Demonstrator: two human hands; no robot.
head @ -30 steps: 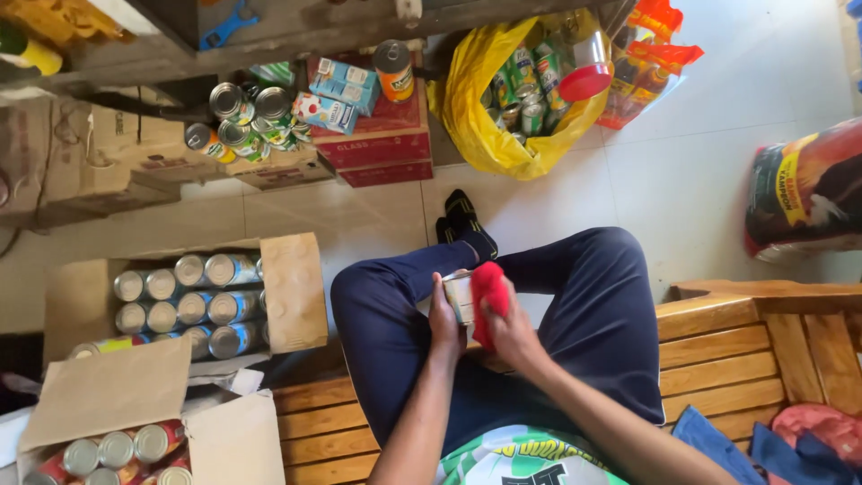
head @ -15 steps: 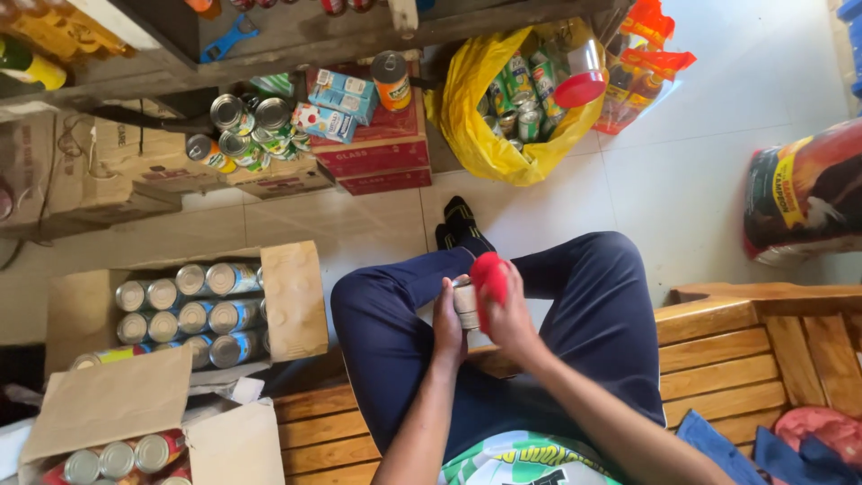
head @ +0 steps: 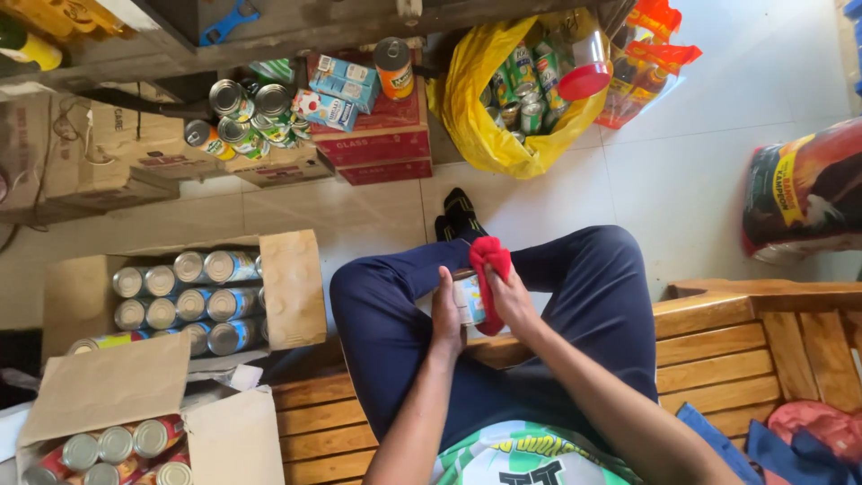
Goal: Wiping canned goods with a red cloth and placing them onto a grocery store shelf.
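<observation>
Both hands make the grip over the person's lap. One grip, the left hand [head: 446, 310], is wrapped around the side of a small tin can [head: 468, 297] and holds it tight. Its partner, the right hand [head: 512, 301], is closed on a red cloth [head: 489, 269] and presses it against the can. So the can sits between the two hands, just above the knees in dark blue trousers [head: 593, 296].

Under the person is a wooden bench [head: 736, 359], which runs off to the right of the grip. Some blue and pink clothes [head: 790, 436] lie on it at the far right.

Left of the grip stand two open cardboard boxes. The near box [head: 224, 440] has cans with red labels in it. The other box [head: 292, 287] is full of cans lying in rows.

Past the grip, beyond the feet in black socks [head: 458, 214], a yellow bag [head: 467, 117] full of cans sits on the tiled floor [head: 709, 153]. Left of it, red cartons [head: 377, 144] hold loose cans and small blue packs.
</observation>
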